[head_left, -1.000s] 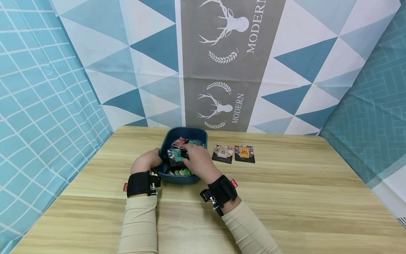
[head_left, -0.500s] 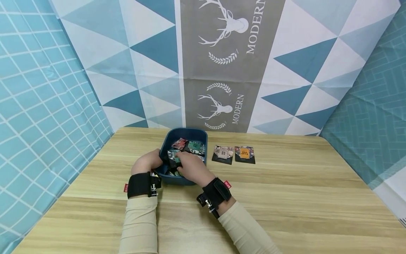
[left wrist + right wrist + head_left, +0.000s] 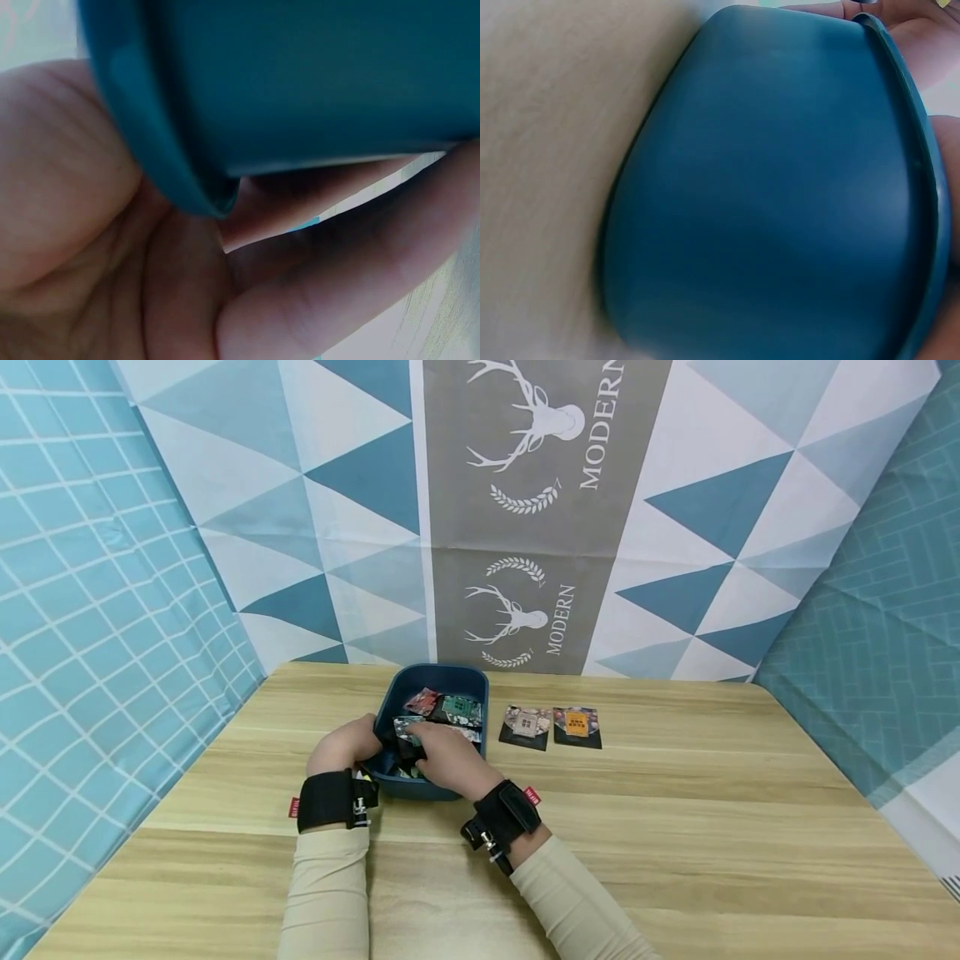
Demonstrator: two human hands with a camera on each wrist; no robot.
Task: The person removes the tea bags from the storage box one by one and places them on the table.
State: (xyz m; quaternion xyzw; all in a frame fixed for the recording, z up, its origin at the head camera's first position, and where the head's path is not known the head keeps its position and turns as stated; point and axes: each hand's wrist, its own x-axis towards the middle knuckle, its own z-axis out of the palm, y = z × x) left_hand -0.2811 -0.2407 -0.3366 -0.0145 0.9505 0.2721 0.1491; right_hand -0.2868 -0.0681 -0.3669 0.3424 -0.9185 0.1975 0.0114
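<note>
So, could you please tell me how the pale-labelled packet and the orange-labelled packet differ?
The pale-labelled packet has a greyish label; the orange-labelled packet has a bright orange one. The pale-labelled packet lies nearer the blue basket; the orange-labelled packet lies farther right. Both lie on the wooden table and have dark lower edges.

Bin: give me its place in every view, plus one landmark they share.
Head: the bin sits just below and left of centre.
Left wrist: it spans the top, running off the right edge.
Right wrist: it fills the middle, running off the bottom edge.
Landmark: the left hand, at its left side in head, left and bottom in left wrist, top right in right wrist.
</note>
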